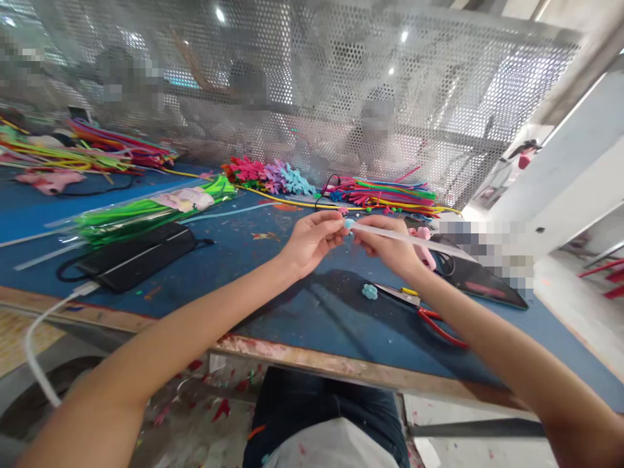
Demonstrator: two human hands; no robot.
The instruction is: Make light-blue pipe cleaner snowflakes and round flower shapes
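My left hand is closed in a pinch at a small light-blue fuzzy pipe-cleaner piece. From the other side, my right hand has its fingers curled close against the same piece. A long whitish stick runs from there to the right, over my right wrist; what grips it is partly hidden. Below my hands lies a light-blue pipe-cleaner flower, at the tip of red-handled scissors. A yellow item rests by the blades.
Behind my hands are bunched fuzzy flowers and a pile of coloured pipe cleaners. At left lie bagged green pipe cleaners and a black power bank with a white cable. A dark tablet and pink object sit right.
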